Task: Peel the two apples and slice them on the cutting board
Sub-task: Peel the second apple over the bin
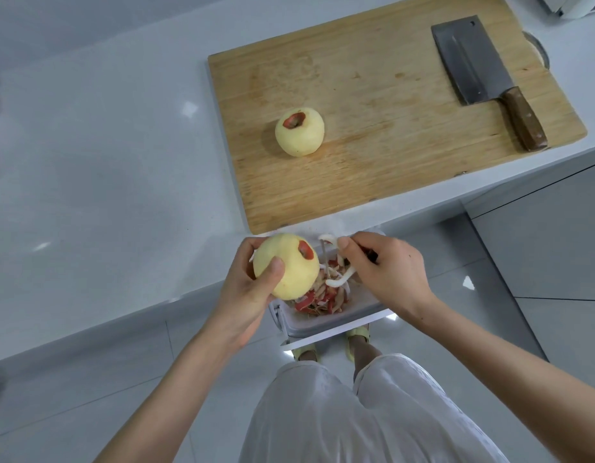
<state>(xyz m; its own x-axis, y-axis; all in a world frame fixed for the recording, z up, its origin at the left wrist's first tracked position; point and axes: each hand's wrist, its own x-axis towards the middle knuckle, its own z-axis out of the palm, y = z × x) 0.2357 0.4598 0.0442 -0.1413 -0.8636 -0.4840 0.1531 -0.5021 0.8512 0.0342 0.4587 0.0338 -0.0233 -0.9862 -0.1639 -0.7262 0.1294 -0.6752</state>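
A peeled pale-yellow apple (300,132), red skin left only around its stem hollow, sits on the wooden cutting board (383,128) near its left side. My left hand (246,289) grips a second peeled apple (287,267) just off the counter's front edge, above a white bin. My right hand (386,272) holds a white peeler (336,265) beside that apple, its blade close to the apple's right side. A cleaver (480,73) with a brown wooden handle lies flat on the board's right part.
The white bin (322,315) below my hands holds several red and cream apple peels (322,297). The board lies on a white counter (105,178). Grey cabinet fronts (550,238) stand at right, with a glossy tiled floor beneath.
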